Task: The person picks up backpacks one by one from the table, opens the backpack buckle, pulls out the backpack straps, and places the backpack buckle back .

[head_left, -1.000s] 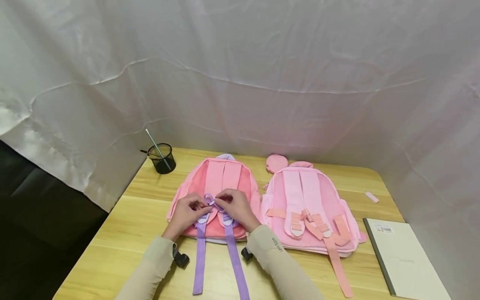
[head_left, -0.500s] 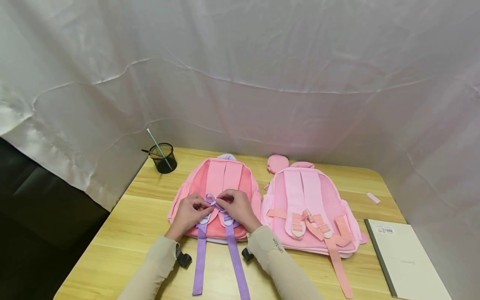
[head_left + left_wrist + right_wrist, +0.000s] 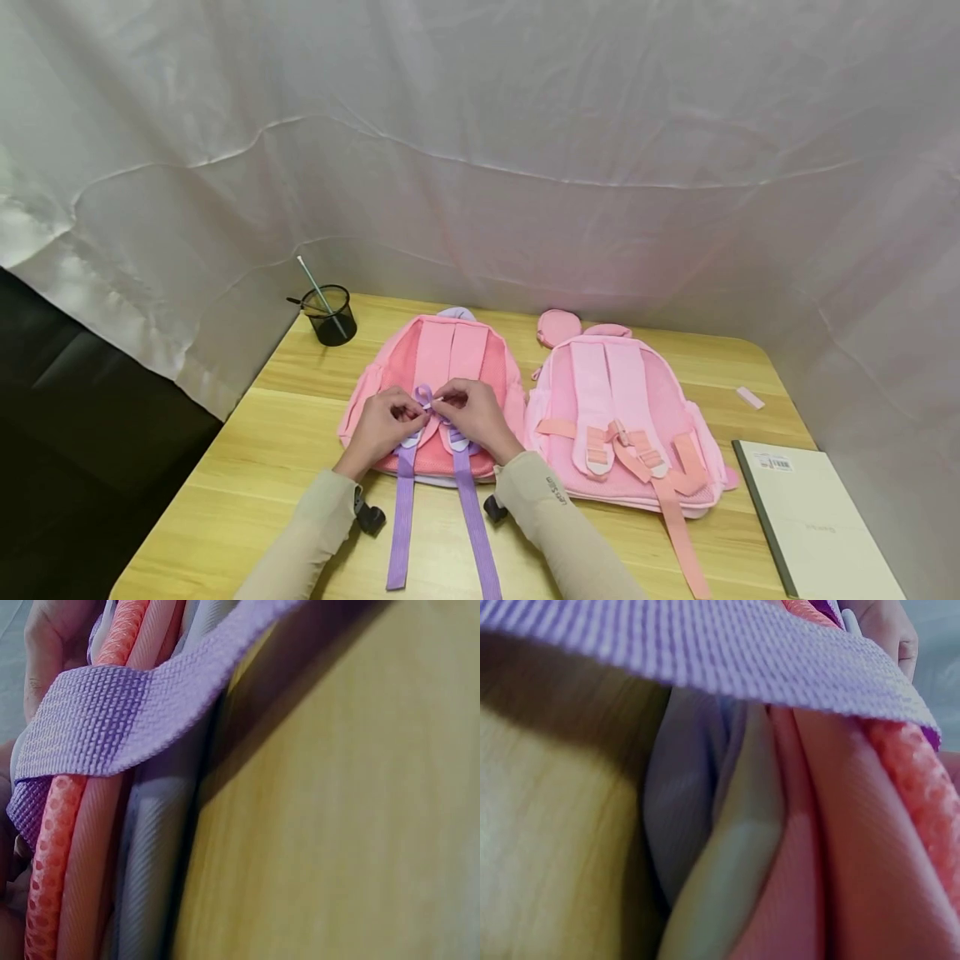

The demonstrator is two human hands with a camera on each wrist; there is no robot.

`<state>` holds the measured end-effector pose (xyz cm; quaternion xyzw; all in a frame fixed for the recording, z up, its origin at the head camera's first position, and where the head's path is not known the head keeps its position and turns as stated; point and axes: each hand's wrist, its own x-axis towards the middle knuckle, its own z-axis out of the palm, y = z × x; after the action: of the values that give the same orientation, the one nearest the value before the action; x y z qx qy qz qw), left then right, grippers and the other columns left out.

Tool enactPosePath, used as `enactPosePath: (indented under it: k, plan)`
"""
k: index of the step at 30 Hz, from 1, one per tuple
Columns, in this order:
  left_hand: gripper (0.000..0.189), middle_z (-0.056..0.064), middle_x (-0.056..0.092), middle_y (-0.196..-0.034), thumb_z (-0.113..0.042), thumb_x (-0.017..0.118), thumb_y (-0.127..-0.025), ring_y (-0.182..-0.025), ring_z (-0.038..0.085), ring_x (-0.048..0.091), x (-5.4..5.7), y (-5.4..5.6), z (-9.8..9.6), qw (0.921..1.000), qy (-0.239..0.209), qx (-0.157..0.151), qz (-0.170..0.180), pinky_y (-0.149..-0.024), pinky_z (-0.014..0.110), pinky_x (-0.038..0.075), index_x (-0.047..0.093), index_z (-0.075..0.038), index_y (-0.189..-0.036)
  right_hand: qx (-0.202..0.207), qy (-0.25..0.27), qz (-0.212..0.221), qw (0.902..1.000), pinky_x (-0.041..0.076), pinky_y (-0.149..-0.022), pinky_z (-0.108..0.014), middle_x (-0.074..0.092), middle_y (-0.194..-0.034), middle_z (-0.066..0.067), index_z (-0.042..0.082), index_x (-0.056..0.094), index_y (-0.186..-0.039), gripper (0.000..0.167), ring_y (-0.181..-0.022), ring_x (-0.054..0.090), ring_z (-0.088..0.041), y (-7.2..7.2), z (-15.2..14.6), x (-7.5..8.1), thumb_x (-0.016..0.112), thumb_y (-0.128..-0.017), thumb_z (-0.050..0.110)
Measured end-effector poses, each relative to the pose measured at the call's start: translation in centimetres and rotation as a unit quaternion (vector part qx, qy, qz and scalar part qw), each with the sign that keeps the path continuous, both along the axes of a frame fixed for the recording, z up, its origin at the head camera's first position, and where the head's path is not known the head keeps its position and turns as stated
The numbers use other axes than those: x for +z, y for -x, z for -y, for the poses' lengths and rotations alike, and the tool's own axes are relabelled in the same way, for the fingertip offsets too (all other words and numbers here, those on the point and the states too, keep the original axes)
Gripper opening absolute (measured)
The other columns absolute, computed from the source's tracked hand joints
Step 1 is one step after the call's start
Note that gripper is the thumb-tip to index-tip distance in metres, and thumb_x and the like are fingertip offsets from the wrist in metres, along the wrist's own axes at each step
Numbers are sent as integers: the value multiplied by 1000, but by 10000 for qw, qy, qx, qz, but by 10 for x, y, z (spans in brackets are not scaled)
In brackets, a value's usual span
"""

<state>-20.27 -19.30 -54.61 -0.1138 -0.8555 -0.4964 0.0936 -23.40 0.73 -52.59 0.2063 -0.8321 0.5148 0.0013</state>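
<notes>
A coral-pink backpack (image 3: 358, 408) lies on its front on the wooden table, shoulder straps upward. My left hand (image 3: 381, 427) and right hand (image 3: 480, 418) meet over its middle. Thumb and fingers of each pinch the purple webbing strap (image 3: 423, 393), which stands up in a small loop between them. Two long purple strap ends (image 3: 401, 517) hang off the bag toward me. In the left wrist view, purple webbing (image 3: 86, 724) crosses the bag's edge, as does the webbing (image 3: 727, 656) in the right wrist view. My fingertips partly hide the knot area.
A light pink backpack (image 3: 555, 383) lies close on the right, its orange straps (image 3: 678, 533) tied in the middle. Behind it sits a round pink pouch (image 3: 558, 328). A black mesh pen cup (image 3: 333, 321) stands back left. At right are a notebook (image 3: 817, 525) and a pink eraser-like block (image 3: 750, 397).
Both hands keep their pinch on the purple strap, with small finger shifts around the loop. The whole scene has slid slightly to the right in the head view.
</notes>
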Motion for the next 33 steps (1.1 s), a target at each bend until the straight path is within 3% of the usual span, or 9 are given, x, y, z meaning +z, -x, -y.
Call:
enactPosePath:
  k: [7, 14, 17, 24, 33]
  plan:
    - [9, 1, 65, -81, -6, 85, -81, -72, 8, 58, 0, 0, -1, 9997, 64, -199, 113, -66, 20, 50, 78, -11, -83, -117, 82, 45, 9999, 56, -69, -21, 78, -87, -1, 12, 79, -96, 6, -71, 66, -2, -1, 0, 0, 81, -91, 15]
    - [11, 0, 62, -80, -13, 87, -84, -69, 9, 54, -1, -1, -2, 10000, 8, -76, -49, -62, 20, 45, 76, -16, -84, -112, 201, 31, 9997, 56, -70, -21, 79, -89, -3, 11, 79, -96, 6, -72, 66, -3, -1, -1, 0, 80, -91, 13]
    - [8, 0, 62, -80, -12, 85, -85, -70, 10, 55, 0, 0, -2, 9999, -81, -114, -78, -63, 20, 46, 78, -11, -85, -115, 210, 69, 9997, 56, -70, -21, 79, -90, -2, 10, 79, -97, 6, -73, 66, -3, -1, -2, 0, 80, -92, 14]
    - [6, -4, 63, -81, -11, 84, -84, -74, 10, 57, -1, 1, -1, 9991, 234, -354, -43, -67, 21, 48, 78, -10, -86, -175, 307, 73, 9993, 55, -71, -21, 79, -91, 0, 12, 80, -97, 6, -75, 66, -3, 0, -1, 2, 80, -92, 15]
    - [7, -5, 61, -81, -18, 82, -90, -72, 10, 53, 0, 1, -2, 9995, 171, -224, -136, -64, 21, 43, 78, -13, -89, -134, 398, 98, 9991, 56, -73, -22, 79, -93, -3, 11, 80, -97, 7, -77, 67, -5, 0, -2, 4, 80, -92, 14]
